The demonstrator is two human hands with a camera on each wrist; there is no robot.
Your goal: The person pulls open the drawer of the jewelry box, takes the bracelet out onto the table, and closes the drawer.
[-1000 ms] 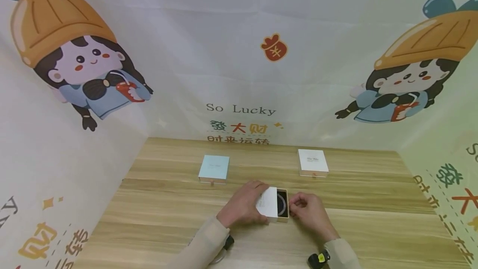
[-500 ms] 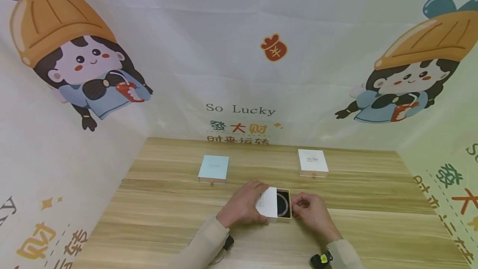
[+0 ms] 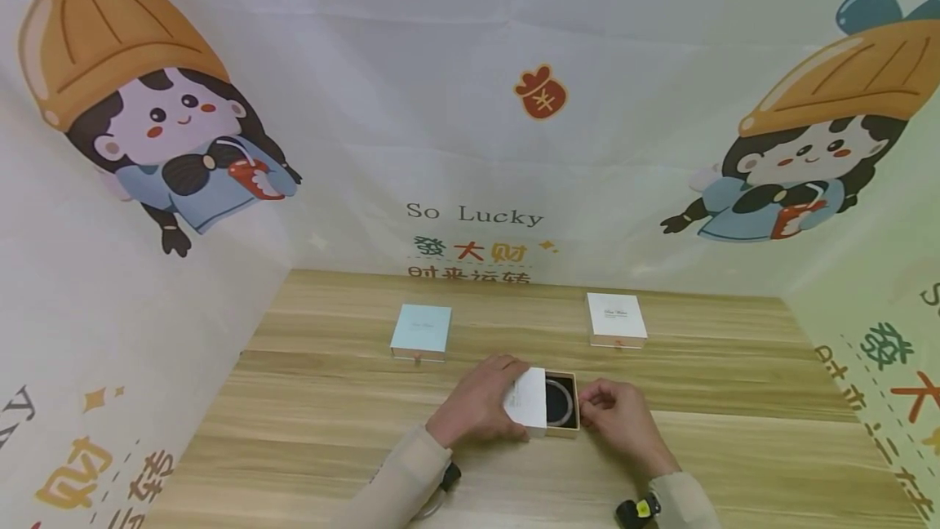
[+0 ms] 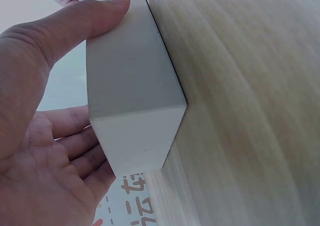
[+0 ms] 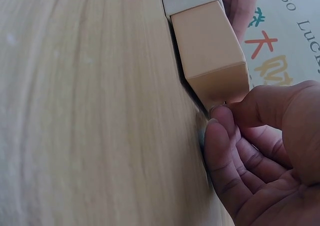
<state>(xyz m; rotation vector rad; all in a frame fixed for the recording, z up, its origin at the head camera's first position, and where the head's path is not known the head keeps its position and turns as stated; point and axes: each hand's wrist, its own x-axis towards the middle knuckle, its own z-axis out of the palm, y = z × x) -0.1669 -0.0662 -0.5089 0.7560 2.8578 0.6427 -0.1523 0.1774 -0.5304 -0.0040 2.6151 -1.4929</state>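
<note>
My left hand [image 3: 479, 400] grips the white sleeve of a small gift box [image 3: 526, 400] from its left side. In the left wrist view the thumb lies along one side wall of the sleeve [image 4: 130, 71]. The box's tan drawer [image 3: 562, 433] stands partly out to the right. Inside its black lining lies a ring-shaped bangle [image 3: 570, 405], its left part hidden under the sleeve. My right hand [image 3: 618, 419] pinches at the drawer's front end; the right wrist view shows thumb and fingertips together against the drawer [image 5: 207, 41]. What they pinch, perhaps a small pull tab, is mostly covered.
A light blue box [image 3: 422, 328] sits at the back left of the wooden table [image 3: 308, 398], and another white box [image 3: 615, 317] at the back right. Printed cloth walls [image 3: 352, 145] enclose the table on the back and both sides.
The right hand has moved a little to the right, and the drawer has slid farther out with it. More of the bangle shows. The left hand and the sleeve have stayed put.
</note>
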